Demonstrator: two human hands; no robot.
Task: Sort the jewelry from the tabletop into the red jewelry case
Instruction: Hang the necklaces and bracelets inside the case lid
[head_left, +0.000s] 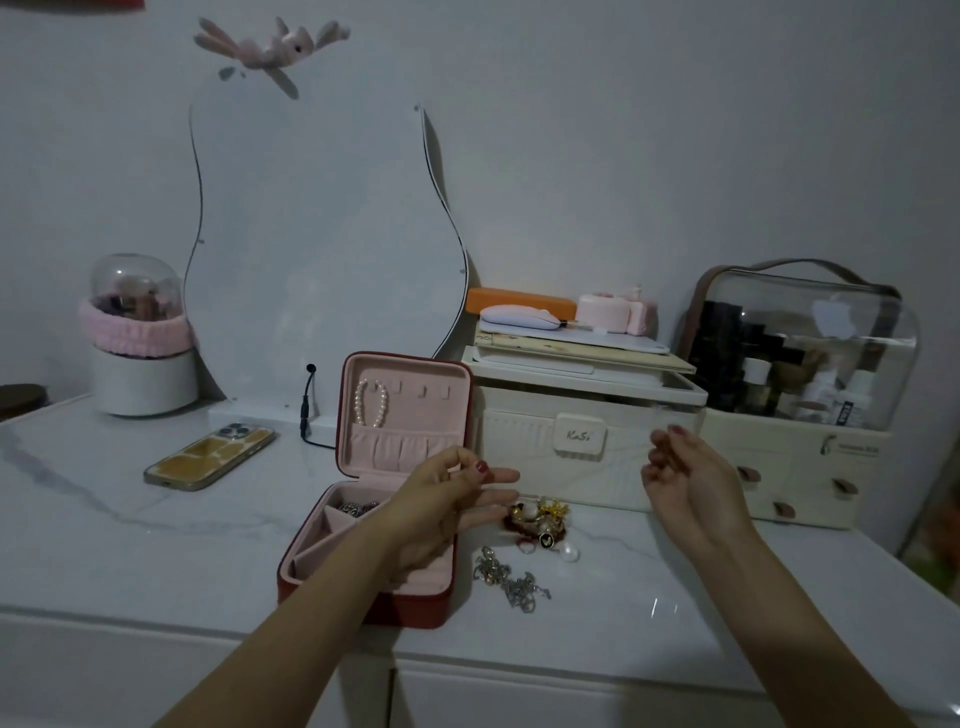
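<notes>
A white marble-veined table (156, 519) stands against a plain grey-white wall, carrying a wavy frameless mirror (317, 249). A cream storage box (582, 447) bears a clasp reading "KaSi". The red jewelry case with pink lining (384, 499) stands open, a pearl strand (371, 402) hanging in its lid. Right of the case lie a heap of gold and pearl jewelry (540, 519) and tangled silver chains (509, 577). The left hand (447, 499) hovers over the case, fingers extended, holding nothing; the right hand (685, 478) hangs loosely curled, empty.
</notes>
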